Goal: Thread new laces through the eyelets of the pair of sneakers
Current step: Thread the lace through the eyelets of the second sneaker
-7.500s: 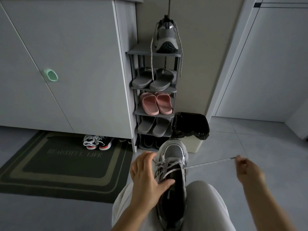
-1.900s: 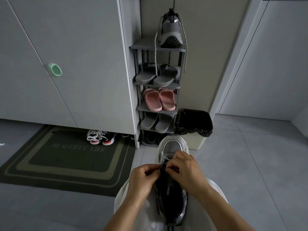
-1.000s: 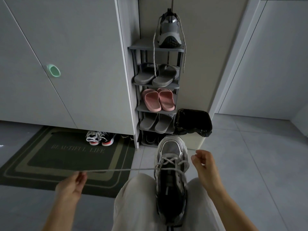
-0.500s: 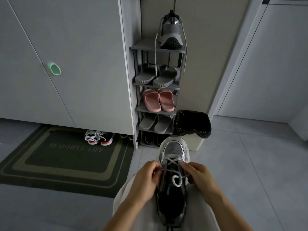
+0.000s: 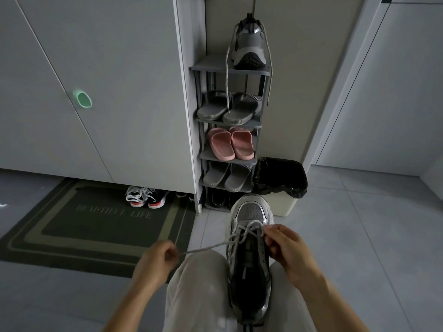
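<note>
A grey and silver sneaker (image 5: 250,259) lies between my knees, toe pointing away, with a pale lace (image 5: 206,248) crossed through its front eyelets. My left hand (image 5: 155,262) pinches one lace end and holds it taut out to the left of the shoe. My right hand (image 5: 285,245) pinches the lace at the shoe's right eyelet row. The second sneaker (image 5: 250,44) stands toe-down on top of the shoe rack (image 5: 230,70), its lace ends hanging down over the shelves.
The rack holds grey slippers (image 5: 227,106) and pink slippers (image 5: 231,142). A bin with a black bag (image 5: 280,180) stands right of it. A dark doormat (image 5: 96,219) lies at left, with other sneakers (image 5: 143,200) under the cabinet.
Half a second ago both hands were at the eyelets with a lace loop between them. My left hand has since pulled the lace out to the left until taut; my right hand stays at the shoe.
</note>
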The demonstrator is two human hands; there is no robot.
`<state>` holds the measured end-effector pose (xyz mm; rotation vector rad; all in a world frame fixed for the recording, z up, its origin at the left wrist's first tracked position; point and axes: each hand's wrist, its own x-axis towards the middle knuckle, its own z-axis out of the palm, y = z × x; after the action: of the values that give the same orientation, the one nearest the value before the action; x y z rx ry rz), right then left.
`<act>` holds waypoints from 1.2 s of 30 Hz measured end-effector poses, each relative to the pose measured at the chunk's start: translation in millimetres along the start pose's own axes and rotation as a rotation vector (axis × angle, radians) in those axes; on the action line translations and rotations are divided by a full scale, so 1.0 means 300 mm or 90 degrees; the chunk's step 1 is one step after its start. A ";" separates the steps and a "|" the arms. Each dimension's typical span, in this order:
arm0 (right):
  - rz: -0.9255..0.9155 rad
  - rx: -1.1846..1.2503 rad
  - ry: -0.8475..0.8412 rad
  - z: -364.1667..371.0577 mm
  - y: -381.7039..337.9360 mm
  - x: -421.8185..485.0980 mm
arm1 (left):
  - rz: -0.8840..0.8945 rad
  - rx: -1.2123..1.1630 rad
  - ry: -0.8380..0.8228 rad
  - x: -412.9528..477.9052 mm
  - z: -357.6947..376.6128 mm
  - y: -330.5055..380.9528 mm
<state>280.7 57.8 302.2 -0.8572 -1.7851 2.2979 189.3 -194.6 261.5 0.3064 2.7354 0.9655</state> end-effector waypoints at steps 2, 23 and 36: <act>-0.029 -0.010 0.014 0.006 0.002 -0.004 | 0.077 -0.002 -0.039 -0.006 0.027 0.061; -0.067 -0.296 -0.012 0.032 0.004 -0.019 | 0.042 -0.082 -0.105 0.003 0.010 0.119; -0.078 -0.331 -0.022 0.013 0.013 -0.031 | -0.208 -0.675 -0.145 0.058 0.128 0.422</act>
<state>287.4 49.3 302.6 -0.7376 -2.4231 1.8054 198.7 -70.8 310.4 -0.2041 1.6613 1.9045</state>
